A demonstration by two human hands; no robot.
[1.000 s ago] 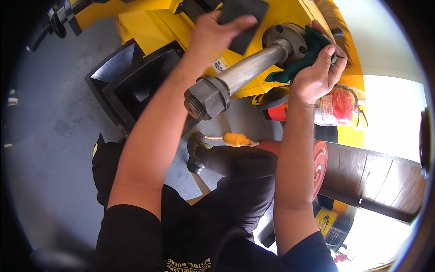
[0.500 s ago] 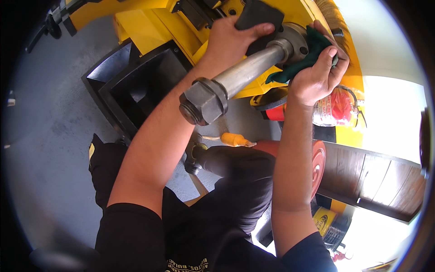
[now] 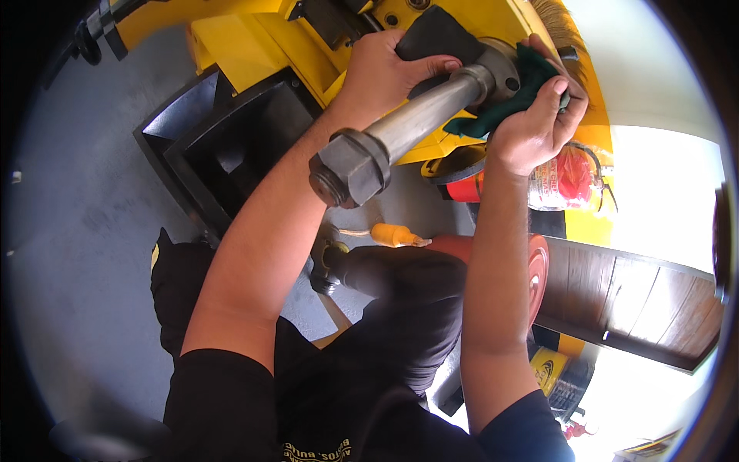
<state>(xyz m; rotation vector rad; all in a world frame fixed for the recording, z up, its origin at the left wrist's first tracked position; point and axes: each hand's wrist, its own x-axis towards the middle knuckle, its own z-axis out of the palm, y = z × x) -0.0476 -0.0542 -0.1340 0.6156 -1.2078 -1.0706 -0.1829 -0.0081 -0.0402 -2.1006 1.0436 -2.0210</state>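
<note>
A metal shaft (image 3: 427, 115) with a big hex nut (image 3: 350, 168) on its near end juts toward me from a yellow machine (image 3: 292, 50). At its far end is a round flange (image 3: 500, 73) with holes. My left hand (image 3: 389, 65) is closed on a dark grey flat sheet (image 3: 439, 37), thumb over its lower edge, at the flange's left side. I cannot tell whether the sheet is abrasive paper. On the flange's right side, my right hand (image 3: 539, 127) grips a dark green cloth (image 3: 531, 85) that touches the flange; some fingers are behind the cloth.
Two black open bins (image 3: 246, 146) sit under the machine at left. A yellow-orange squeeze bottle (image 3: 392, 235) with a nozzle lies below the shaft. A red fire extinguisher (image 3: 573, 173), a reddish round lid (image 3: 536, 281) and a wooden bench (image 3: 616, 296) are at right. A bristle brush (image 3: 558, 23) stands behind.
Both hands keep their holds at the flange. The dark sheet has shifted slightly against the flange, and the whole view has moved a little.
</note>
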